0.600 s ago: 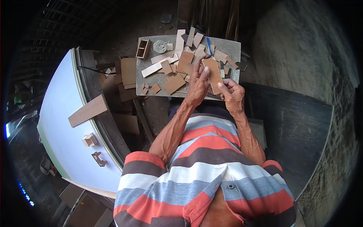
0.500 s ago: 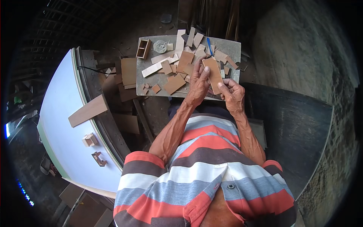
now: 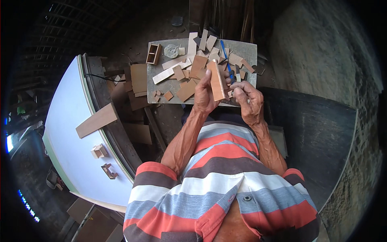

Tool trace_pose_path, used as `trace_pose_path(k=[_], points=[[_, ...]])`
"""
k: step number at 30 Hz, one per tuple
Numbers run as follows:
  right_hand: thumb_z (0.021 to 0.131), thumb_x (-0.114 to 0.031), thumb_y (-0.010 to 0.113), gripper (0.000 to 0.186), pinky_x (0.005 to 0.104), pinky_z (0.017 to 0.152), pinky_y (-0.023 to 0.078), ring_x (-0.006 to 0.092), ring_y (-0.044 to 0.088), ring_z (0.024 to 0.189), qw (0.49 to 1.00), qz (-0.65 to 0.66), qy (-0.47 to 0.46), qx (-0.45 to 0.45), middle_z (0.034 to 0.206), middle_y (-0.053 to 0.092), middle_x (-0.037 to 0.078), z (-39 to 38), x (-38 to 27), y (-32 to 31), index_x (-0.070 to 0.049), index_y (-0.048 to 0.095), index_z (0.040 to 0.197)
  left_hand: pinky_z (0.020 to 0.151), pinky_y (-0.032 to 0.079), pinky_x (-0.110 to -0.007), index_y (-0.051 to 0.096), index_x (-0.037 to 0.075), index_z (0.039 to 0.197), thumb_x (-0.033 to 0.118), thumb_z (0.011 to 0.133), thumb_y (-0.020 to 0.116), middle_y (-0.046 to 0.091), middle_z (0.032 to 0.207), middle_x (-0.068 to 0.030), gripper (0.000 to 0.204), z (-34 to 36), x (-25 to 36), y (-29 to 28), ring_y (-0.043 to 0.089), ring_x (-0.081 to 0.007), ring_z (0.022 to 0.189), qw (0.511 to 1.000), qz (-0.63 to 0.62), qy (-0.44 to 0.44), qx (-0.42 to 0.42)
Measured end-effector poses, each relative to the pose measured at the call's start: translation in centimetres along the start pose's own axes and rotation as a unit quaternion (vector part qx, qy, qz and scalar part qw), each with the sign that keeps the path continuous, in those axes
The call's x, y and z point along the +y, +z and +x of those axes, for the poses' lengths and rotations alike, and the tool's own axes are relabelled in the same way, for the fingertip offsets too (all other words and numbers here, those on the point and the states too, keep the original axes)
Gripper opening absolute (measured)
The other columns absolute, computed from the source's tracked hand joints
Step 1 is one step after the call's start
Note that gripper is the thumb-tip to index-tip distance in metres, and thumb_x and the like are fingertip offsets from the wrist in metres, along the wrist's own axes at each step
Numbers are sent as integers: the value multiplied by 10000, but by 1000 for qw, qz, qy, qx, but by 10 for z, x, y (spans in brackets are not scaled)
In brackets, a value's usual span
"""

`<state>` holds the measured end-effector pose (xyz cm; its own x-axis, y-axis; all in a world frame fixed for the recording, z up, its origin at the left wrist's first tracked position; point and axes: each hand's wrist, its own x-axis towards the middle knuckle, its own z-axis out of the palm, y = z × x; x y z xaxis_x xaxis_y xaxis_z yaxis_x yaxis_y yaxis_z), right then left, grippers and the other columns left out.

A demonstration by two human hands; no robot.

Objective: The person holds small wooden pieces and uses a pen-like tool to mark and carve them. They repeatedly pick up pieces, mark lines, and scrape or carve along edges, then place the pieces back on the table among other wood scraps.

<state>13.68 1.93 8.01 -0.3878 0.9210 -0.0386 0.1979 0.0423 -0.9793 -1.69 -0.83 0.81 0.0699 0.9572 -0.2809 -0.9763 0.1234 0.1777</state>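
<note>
The right hand [image 3: 250,103], at four o'clock from the wooden piece [image 3: 217,82], has bent fingers; whether they grip anything cannot be told. The left hand [image 3: 204,97], at seven o'clock, grasps that piece, near the grey table [image 3: 245,49]. Beyond lie a blue tool [image 3: 223,47] at one o'clock and a two-compartment box [image 3: 153,53] at ten.
</note>
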Motion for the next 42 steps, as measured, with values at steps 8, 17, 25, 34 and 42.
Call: trace_pose_path(k=[8, 17, 25, 34, 42], points=[[840, -80, 678, 134, 277, 625, 509, 167, 619, 700, 988, -75, -134, 14, 788, 608, 66, 21, -19, -1, -5, 643, 944, 1020, 463, -483, 303, 82, 1485, 367, 994, 490, 522, 1125, -237, 597, -5, 13, 7, 584, -320, 975, 983, -156, 12, -95], [862, -116, 669, 174, 289, 689, 546, 174, 633, 768, 982, -75, -175, -17, 887, 641, 101, 27, -25, 7, 9, 656, 983, 915, 538, -430, 327, 66, 1472, 338, 994, 461, 472, 1187, -226, 566, -7, 17, 15, 577, -305, 1018, 987, -105, 42, -110], [866, -123, 671, 176, 292, 681, 552, 173, 632, 743, 982, -74, -175, -9, 846, 634, 97, 27, -26, 4, 10, 657, 980, 928, 523, -438, 324, 58, 1473, 338, 995, 454, 472, 1210, -234, 569, -3, 15, 16, 581, -316, 1035, 981, -135, 37, -136], [888, -245, 682, 281, 295, 574, 487, 172, 591, 614, 988, -128, -75, -52, 745, 617, 101, 17, -40, 8, 19, 634, 970, 934, 503, -423, 301, 99, 1491, 344, 987, 489, 536, 1175, -199, 591, -2, 19, 30, 577, -292, 1049, 996, 19, 66, -56], [914, -166, 663, 204, 266, 533, 433, 77, 523, 593, 997, -76, 18, -22, 698, 610, 44, 8, -24, 19, 36, 653, 932, 941, 500, -372, 271, 71, 1511, 343, 986, 472, 562, 1170, -138, 625, -7, 18, 31, 591, -236, 1026, 975, 187, 117, -19]])
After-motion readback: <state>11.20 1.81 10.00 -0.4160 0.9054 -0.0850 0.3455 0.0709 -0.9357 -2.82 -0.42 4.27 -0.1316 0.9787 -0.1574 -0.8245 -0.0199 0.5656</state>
